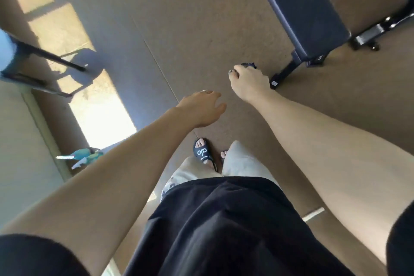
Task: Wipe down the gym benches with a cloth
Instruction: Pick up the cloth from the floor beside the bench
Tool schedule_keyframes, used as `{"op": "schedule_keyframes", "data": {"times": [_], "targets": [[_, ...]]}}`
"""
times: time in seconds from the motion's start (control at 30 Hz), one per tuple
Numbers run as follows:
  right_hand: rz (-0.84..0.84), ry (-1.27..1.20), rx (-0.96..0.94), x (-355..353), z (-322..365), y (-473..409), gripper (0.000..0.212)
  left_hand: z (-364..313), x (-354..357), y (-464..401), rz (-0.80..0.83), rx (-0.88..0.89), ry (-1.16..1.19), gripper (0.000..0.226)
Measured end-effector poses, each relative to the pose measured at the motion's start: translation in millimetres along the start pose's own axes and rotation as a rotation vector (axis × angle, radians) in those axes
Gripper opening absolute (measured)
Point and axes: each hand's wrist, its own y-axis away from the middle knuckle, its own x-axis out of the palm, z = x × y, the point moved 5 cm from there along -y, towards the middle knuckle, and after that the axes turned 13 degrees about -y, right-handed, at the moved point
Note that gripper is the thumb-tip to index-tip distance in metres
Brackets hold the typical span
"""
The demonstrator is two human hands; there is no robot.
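A dark padded gym bench (300,6) on a black metal frame stands at the upper right, running away from me. My right hand (248,80) is stretched out just short of the bench's near end and grips a small dark blue cloth (248,65), most of it hidden in the fist. My left hand (203,107) hangs in front of me with relaxed fingers, holding nothing, a ring on one finger. Both hands are above the brown floor, clear of the bench.
The bench's foot with small wheels (367,40) sticks out at the right. Black chair or stand legs (51,60) are at the left beside a sunlit patch. A teal object (85,154) lies by the wall. My sandalled feet (202,152) are below.
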Motion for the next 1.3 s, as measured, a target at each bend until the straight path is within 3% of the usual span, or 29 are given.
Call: {"op": "schedule_keyframes", "data": {"times": [0.3,0.57,0.77,0.93,1.07,1.17,1.3], "targets": [[-0.105,-0.179,0.152,-54.9,-64.2,-65.6,0.048,-30.2,-62.6,-99.3,0.123,0.158,-0.184,0.052],[-0.063,-0.210,0.201,-69.8,-123.1,-174.0,0.050,-52.3,-76.9,-234.7,0.141,0.145,-0.092,0.048],[0.011,-0.221,0.236,-12.4,-169.4,-273.6,0.051,-31.7,-34.3,-367.8,0.146,0.159,0.003,0.048],[0.102,-0.180,0.248,68.8,-206.4,-370.3,0.056,3.4,43.3,-504.4,0.199,0.125,-0.064,0.019],[0.249,0.028,0.082,128.2,-233.3,-433.3,0.070,27.1,111.7,-592.6,0.185,0.115,-0.063,0.044],[0.304,0.287,-0.152,157.8,-250.6,-469.3,0.066,20.9,133.3,-620.0,0.171,0.164,-0.079,0.069],[0.339,0.419,-0.266,176.8,-271.0,-508.7,0.064,15.4,166.9,-657.2,0.128,0.192,-0.174,0.085]]}}
